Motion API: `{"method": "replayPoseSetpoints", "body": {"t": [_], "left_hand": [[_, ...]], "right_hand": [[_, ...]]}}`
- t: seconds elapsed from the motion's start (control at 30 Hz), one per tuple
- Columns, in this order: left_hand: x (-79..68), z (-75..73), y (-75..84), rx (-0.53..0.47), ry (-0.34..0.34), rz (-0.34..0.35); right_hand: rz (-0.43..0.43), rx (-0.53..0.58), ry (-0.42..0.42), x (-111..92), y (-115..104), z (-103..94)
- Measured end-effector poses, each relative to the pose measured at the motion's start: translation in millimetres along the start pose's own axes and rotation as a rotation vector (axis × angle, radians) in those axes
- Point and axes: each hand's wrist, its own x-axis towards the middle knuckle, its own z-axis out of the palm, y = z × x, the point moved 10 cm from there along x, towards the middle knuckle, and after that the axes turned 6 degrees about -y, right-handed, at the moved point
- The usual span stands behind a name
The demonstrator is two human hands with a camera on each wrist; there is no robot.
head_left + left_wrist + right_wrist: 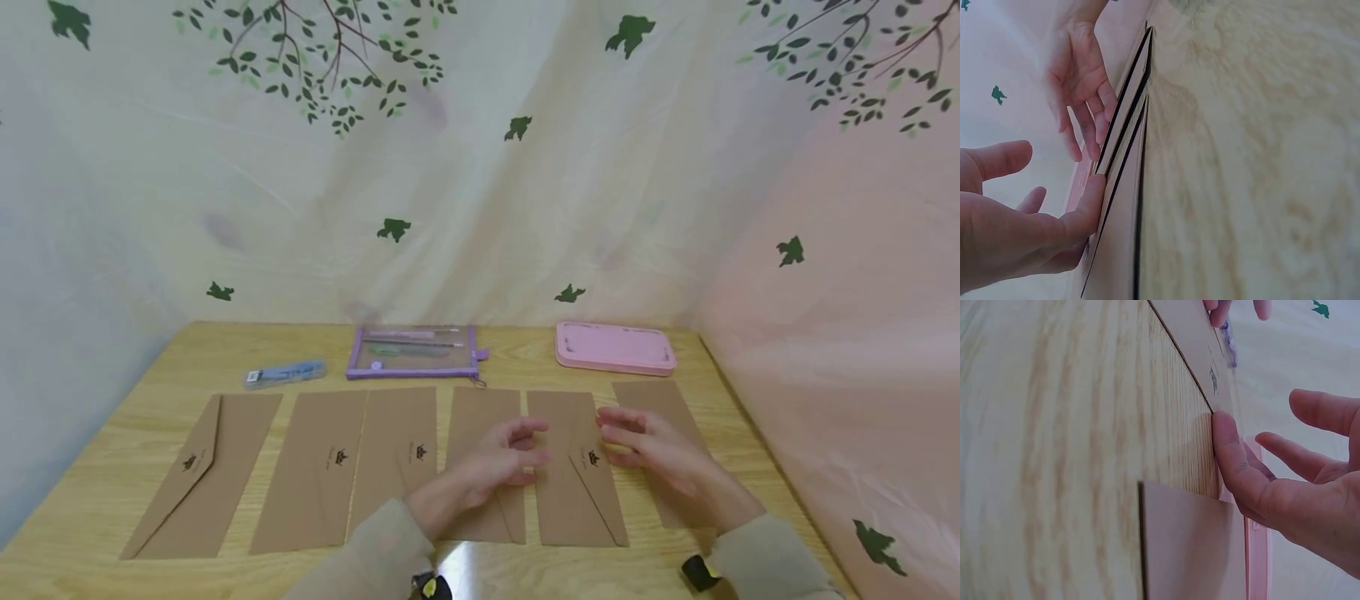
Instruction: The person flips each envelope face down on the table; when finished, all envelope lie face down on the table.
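Several brown kraft envelopes lie in a row on the wooden table. In the head view, my left hand is over the right part of one envelope, its fingers relaxed and reaching toward the left edge of the neighbouring envelope. That neighbour bears a black crown print and a pointed flap. At its right edge my right hand rests with loose fingers, partly covering the rightmost envelope. The right wrist view has the right hand's fingertip at an envelope's edge. Neither hand grips anything.
Behind the row are a blue pen-like item in clear packaging, a see-through pouch with purple trim holding pens, and a pink case. More envelopes lie to the left. Printed curtains border the table.
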Motion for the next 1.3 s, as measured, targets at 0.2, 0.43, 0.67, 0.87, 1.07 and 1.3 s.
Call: {"method": "replayPoseSetpoints", "body": {"t": [0.2,0.43,0.67,0.87,1.07,1.3], "left_hand": [[-2.2,4.1,-1.4,0.028,0.012,-0.012],[-1.1,5.1,2.8,0.014,0.007,-0.018],[-1.0,5.2,5.1,-0.01,0.011,-0.02],[-1.7,6.0,5.8,-0.034,0.008,-0.021],[-0.6,5.0,5.2,-0.035,0.016,-0.021],[0.2,2.8,4.4,-0.029,0.019,-0.025]], "right_hand": [[0.011,0.007,0.008,-3.8,3.4,-1.3],[0.013,0.007,0.01,-2.8,1.9,-3.1],[0.003,0.014,-0.029,-3.4,-2.8,1.2],[0.005,0.015,-0.025,-3.9,-3.0,0.9],[0.011,0.023,-0.019,-1.8,-0.1,-2.2],[0.001,0.019,-0.027,-0.1,1.7,-2.2]]}}
